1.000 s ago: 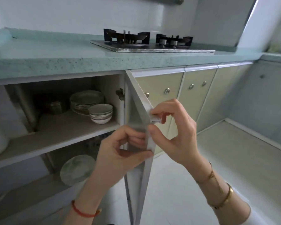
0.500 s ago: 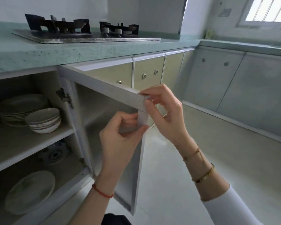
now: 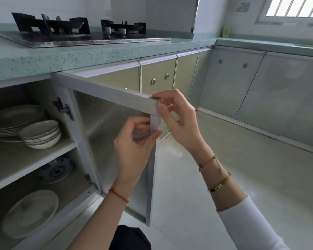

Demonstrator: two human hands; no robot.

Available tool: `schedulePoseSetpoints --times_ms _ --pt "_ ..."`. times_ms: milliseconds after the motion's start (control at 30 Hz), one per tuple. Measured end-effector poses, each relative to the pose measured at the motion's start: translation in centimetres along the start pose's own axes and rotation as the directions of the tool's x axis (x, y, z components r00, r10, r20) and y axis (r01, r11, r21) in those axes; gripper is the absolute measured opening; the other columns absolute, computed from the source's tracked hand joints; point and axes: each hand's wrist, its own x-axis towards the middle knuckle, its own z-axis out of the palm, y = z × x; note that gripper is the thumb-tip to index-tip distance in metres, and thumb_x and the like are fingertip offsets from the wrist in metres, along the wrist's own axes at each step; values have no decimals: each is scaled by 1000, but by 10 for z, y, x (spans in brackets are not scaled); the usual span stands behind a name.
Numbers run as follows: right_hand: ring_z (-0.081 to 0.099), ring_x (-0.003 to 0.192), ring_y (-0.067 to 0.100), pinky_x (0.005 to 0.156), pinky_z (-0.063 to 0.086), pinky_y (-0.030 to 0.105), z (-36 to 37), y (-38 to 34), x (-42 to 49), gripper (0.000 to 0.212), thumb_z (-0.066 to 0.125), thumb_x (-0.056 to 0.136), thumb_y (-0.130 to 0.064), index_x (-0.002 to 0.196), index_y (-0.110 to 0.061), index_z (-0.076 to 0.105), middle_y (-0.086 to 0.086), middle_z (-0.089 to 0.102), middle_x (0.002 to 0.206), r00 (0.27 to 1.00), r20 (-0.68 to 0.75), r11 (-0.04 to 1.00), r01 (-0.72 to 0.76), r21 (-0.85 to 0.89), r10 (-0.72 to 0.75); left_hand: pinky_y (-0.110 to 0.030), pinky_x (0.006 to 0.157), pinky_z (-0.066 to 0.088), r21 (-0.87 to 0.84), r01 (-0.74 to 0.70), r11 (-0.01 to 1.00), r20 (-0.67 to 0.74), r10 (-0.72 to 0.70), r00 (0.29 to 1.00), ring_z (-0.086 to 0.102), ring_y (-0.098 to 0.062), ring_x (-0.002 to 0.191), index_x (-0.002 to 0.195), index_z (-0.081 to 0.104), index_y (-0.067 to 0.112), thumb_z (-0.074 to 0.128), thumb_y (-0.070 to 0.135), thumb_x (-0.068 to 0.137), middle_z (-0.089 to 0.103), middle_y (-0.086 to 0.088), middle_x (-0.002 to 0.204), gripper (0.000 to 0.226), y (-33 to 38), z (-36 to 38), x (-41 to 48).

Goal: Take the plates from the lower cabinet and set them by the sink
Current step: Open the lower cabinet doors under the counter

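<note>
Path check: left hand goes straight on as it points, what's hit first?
Likely the cabinet door: left hand grips its free edge. Beyond that, the right hand, though depth is unclear.

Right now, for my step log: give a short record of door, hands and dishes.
door: cabinet door open
left hand: grips the door's free edge
right hand: pinches the door's top corner
upper shelf: plate stack, bowl stack beside it
bottom level: white plate, patterned dish behind it
task: no plate taken out yet
</note>
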Motion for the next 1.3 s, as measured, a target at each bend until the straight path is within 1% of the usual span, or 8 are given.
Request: schedulePoseSetpoints --times_ms 233,467,633,767,867,967,1100,1300 --pt "52 84 28 75 45 43 3 -22 18 21 64 89 -7 110 -2 64 17 59 96 998 -1 998 58 -2 -58 -29 80 61 0 30 1000 114 -30 993 73 -21 96 113 67 10 85 23 75 74 -1 104 44 4 -18 -1" --pt "56 85 25 82 45 41 43 -59 41 17 66 88 -16 102 -7 69 5 64 89 920 66 914 391 -110 -386 -39 99 51 -88 232 969 277 -200 940 66 -24 112 118 66 10 55 24 95 72 -8 113 29 13 -41 -5" --pt "55 86 23 81 46 39 82 -82 35 18 62 91 -19 105 -10 68 2 62 91 874 177 890 454 36 -452 -19 92 51 -171 446 879 329 -376 867 64 7 107 112 72 38 45 28 95 73 19 112 33 28 -48 -13" --pt "54 88 19 81 46 38 115 -93 28 20 62 91 -19 109 -10 66 -1 61 93 858 276 900 396 185 -434 -45 119 30 -146 518 843 221 -482 848 41 -20 137 146 31 1 58 27 97 33 -12 155 61 29 -64 -16" --pt "56 91 17 85 47 34 134 -92 24 21 63 92 -19 112 -12 64 -3 61 95 862 306 910 343 235 -404 -20 101 48 -33 578 815 336 -535 775 57 -8 118 145 33 1 26 8 107 40 -16 151 39 26 -84 -23" --pt "57 93 14 84 47 25 156 -89 16 20 62 92 -19 112 -13 64 -4 61 96 868 338 914 262 309 -363 -3 72 48 67 641 764 192 -641 744 61 3 92 138 45 -10 37 2 104 48 -27 144 37 15 -135 -17" --pt "58 92 10 82 44 17 196 -77 3 20 61 93 -18 110 -10 64 -4 62 97 880 384 917 127 377 -280 -24 106 46 194 586 787 168 -615 770 56 -4 128 128 64 34 50 28 102 63 7 138 30 19 -216 -11" --pt "58 83 6 72 46 15 281 -34 -39 18 63 93 -19 109 -11 64 -1 64 95 863 499 926 -126 357 -76 -31 105 49 242 726 644 -279 -670 688 59 -12 124 135 58 21 51 10 100 64 5 130 37 -31 -314 -40"
